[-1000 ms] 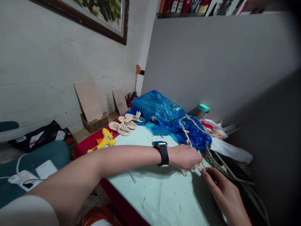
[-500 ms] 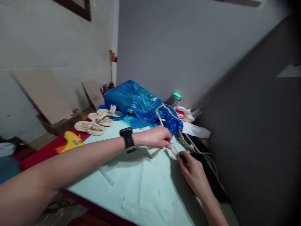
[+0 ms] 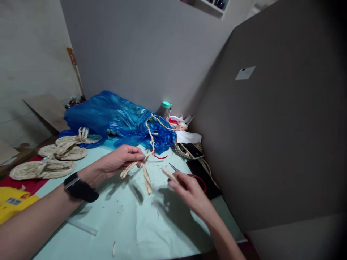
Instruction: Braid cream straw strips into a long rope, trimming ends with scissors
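Head view: your left hand (image 3: 119,160) is pinching straw strands (image 3: 146,178) with narrowed fingers just in front of the blue bag (image 3: 108,112), loose ends hanging down. Your right hand (image 3: 193,191) is holding a straw strip (image 3: 168,174) at the bag's near right; scissors (image 3: 174,167) are showing beside it, though whether you're gripping them I cannot tell. Woven slippers (image 3: 43,169) are lying at the bag's near left.

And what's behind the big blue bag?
Behind the blue bag, a bottle with a teal lid shows near the right end, and a grey wall rises farther back. The bag covers the bottle's lower part and anything lying low back there, so I can't see that.
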A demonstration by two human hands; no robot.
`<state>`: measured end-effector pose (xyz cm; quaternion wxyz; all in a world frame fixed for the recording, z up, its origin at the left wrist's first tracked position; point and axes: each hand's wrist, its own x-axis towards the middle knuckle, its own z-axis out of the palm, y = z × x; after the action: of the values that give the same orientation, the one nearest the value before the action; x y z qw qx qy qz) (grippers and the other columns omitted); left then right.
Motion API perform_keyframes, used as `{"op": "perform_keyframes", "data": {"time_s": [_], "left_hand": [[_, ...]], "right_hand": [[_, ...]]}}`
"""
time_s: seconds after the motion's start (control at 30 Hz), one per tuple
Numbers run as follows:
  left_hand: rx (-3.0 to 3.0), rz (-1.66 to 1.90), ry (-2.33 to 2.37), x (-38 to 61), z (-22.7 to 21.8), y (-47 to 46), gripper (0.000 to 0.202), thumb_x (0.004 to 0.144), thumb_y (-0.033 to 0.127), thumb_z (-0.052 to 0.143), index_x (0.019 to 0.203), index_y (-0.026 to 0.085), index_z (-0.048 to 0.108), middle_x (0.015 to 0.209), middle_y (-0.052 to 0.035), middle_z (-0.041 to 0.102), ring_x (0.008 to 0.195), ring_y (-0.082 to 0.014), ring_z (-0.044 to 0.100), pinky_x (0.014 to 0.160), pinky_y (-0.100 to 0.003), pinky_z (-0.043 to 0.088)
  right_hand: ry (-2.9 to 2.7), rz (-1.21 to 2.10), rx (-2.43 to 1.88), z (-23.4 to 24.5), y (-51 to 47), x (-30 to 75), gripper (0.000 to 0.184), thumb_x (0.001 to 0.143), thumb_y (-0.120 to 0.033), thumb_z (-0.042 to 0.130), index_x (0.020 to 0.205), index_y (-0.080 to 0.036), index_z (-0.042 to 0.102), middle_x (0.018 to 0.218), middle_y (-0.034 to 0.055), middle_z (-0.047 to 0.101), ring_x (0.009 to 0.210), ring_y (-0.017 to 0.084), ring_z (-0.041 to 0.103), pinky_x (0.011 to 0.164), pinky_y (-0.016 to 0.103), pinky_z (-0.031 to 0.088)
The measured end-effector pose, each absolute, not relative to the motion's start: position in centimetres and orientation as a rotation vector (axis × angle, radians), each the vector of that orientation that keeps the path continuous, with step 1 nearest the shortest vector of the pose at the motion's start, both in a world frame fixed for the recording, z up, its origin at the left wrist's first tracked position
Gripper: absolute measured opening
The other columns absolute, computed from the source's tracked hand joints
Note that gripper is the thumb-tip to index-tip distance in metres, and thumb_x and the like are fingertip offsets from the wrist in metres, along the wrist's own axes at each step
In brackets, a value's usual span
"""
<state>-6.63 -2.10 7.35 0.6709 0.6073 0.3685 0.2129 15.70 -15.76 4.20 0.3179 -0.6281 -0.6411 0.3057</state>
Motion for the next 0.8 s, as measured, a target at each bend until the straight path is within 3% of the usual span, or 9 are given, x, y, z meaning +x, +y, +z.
{"op": "perform_keyframes", "data": {"time_s": [0.1,0.27,0.37,0.43,0.63,0.8], "left_hand": [[1.335,0.453,0.842,-6.6,7.0,-2.5,0.025,0.069,0.036,0.077,0.071,0.015,0.064,0.062,0.0019,0.061,0.049,-0.0079,0.045,0.046,-0.019,0.029],[1.417,0.402,0.843,-6.7,6.6,-2.8,0.03,0.067,0.039,0.079,0.076,0.014,0.065,0.061,0.003,0.059,0.046,-0.0056,0.031,0.043,-0.02,0.016],[1.426,0.392,0.822,-7.0,6.4,-2.6,0.034,0.068,0.044,0.079,0.078,0.014,0.066,0.063,0.0022,0.061,0.046,-0.0049,0.03,0.044,-0.02,0.015],[1.376,0.389,0.798,-7.2,6.1,-2.5,0.035,0.068,0.044,0.079,0.08,0.013,0.067,0.067,0.0013,0.062,0.046,-0.0042,0.032,0.044,-0.019,0.016],[1.216,0.425,0.785,-7.4,5.1,-2.7,0.029,0.071,0.037,0.079,0.079,0.013,0.065,0.069,-0.0012,0.065,0.052,-0.0066,0.047,0.048,-0.018,0.028],[1.307,0.41,0.817,-6.9,5.6,-2.9,0.026,0.072,0.038,0.077,0.075,0.015,0.064,0.064,0.0017,0.063,0.055,-0.0082,0.049,0.052,-0.018,0.033]], "right_hand": [[-1.989,0.885,-1.574,3.6,-16.4,10.7,0.025,0.086,-0.043,0.059,0.08,-0.019,0.058,0.065,-0.0031,0.054,0.058,0.011,0.047,0.05,0.021,0.031],[-2.661,0.434,-1.281,0.0,-15.0,1.6,0.047,0.084,-0.061,0.051,0.096,-0.016,0.059,0.078,0.0066,0.068,0.059,0.023,0.062,0.048,0.03,0.044],[-2.732,0.167,-1.194,-0.5,-13.5,-1.2,0.026,0.087,-0.032,0.052,0.102,-0.012,0.056,0.08,0.0062,0.068,0.06,0.022,0.064,0.049,0.033,0.05],[-2.752,0.101,-1.159,0.0,-12.6,-1.5,0.019,0.084,-0.02,0.053,0.099,-0.01,0.057,0.08,0.0058,0.067,0.061,0.02,0.063,0.048,0.032,0.051],[-2.764,-0.065,-1.398,0.6,-9.3,0.3,0.011,0.08,-0.012,0.055,0.083,-0.008,0.065,0.074,0.0128,0.067,0.073,0.024,0.065,0.063,0.037,0.054],[-2.644,-0.289,-1.43,-1.4,-7.8,0.4,0.02,0.076,-0.018,0.059,0.093,-0.009,0.067,0.094,0.0162,0.069,0.093,0.031,0.062,0.079,0.049,0.053]]}}
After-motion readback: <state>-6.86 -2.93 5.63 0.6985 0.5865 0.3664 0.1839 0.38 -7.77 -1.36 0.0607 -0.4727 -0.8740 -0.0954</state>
